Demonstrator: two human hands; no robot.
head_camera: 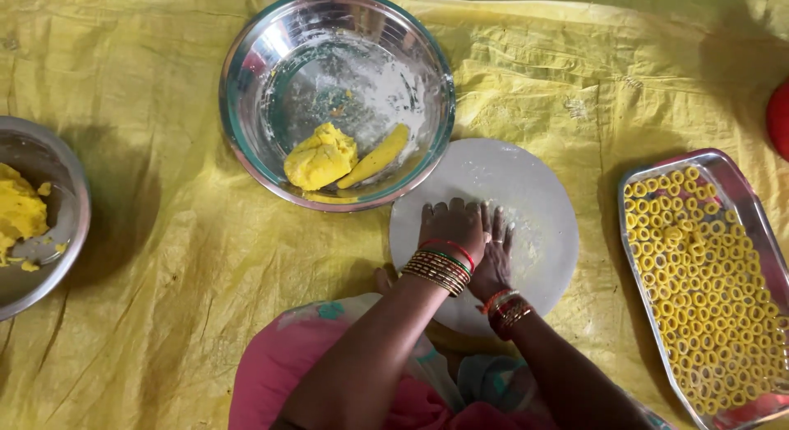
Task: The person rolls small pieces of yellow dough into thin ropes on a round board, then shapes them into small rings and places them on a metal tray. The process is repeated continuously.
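Both hands are pressing flat, fingers spread, on the round floured white rolling board [526,202]: the left hand [450,225] is lying over the right hand [493,253]. Whatever they are rolling is hidden beneath; possibly dough. A steel bowl [246,85] holding yellow dough lumps [320,157] is touching the board's edge.

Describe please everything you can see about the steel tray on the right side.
The steel tray is rectangular with rounded corners and a raised shiny rim. It lies flat on the yellow sheet, slightly turned, and the picture's right and bottom edges cut part of it off. Small yellow dough rings cover almost its whole floor, packed side by side. Neither hand touches it; it lies apart from the round white board.
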